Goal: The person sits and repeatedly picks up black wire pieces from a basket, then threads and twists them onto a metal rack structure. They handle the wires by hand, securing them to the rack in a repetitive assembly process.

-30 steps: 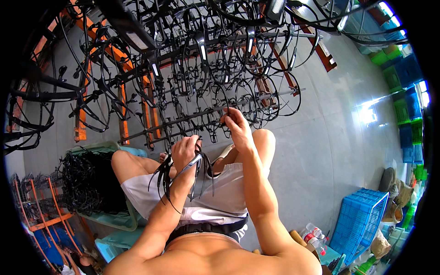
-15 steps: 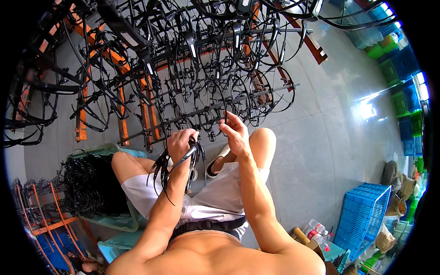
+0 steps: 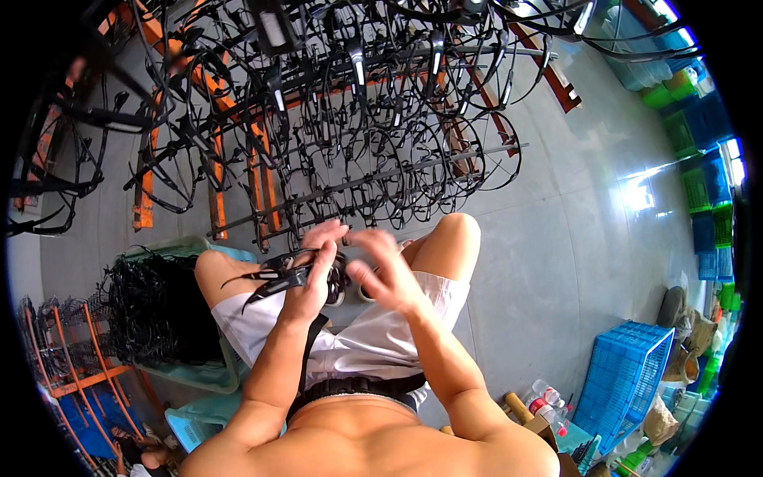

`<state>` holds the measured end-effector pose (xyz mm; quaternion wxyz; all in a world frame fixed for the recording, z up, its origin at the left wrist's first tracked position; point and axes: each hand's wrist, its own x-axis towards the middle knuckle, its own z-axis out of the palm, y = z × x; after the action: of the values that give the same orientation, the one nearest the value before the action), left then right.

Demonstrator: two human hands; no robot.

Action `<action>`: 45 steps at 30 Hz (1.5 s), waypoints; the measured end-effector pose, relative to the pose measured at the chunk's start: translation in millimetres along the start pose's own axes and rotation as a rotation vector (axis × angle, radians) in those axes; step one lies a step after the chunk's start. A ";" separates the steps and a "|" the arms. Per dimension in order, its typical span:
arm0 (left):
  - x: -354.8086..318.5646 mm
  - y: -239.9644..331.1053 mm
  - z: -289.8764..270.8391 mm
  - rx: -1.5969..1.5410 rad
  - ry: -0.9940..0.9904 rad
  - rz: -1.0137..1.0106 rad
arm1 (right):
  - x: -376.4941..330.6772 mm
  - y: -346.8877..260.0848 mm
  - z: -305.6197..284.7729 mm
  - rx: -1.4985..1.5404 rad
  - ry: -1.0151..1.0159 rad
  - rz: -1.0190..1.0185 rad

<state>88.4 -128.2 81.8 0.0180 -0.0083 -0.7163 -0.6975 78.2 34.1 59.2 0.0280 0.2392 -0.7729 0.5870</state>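
My left hand is closed around a bunch of glossy black curved plastic frames, shaped like eyeglass frames. Their slender arms stick out to the left, over my left thigh. Just right of it, my right hand is slightly blurred, its thumb apart from its stretched fingers; no object shows in it. Beyond both hands, many similar black frames hang in rows on dark bars of an orange metal rack. Part of the held bunch is hidden behind my left hand.
A pale green crate heaped with black frames stands by my left knee. Farther left is a smaller orange rack. On the right are a blue crate, plastic bottles and stacked blue and green crates.
My right hand has drawn back from the rack's lower bar toward my left hand, its fingers spreading. The left hand has turned, swinging the bunch from hanging down to pointing left.
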 end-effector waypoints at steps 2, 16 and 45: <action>-10.9 11.7 -2.6 -0.002 -0.057 -0.059 | -4.4 -11.1 10.5 0.379 -0.195 0.244; -28.0 -14.2 -33.7 -0.030 0.002 -0.181 | -1.2 4.9 4.8 0.734 0.600 0.239; 30.9 -66.6 7.3 0.715 0.169 0.286 | 88.3 94.3 64.3 0.914 0.384 0.483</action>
<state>55.0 -123.2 16.1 0.1757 -0.0437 -0.9017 -0.3927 -22.6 -36.4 -16.3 -0.0739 -0.0683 -0.4533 0.8857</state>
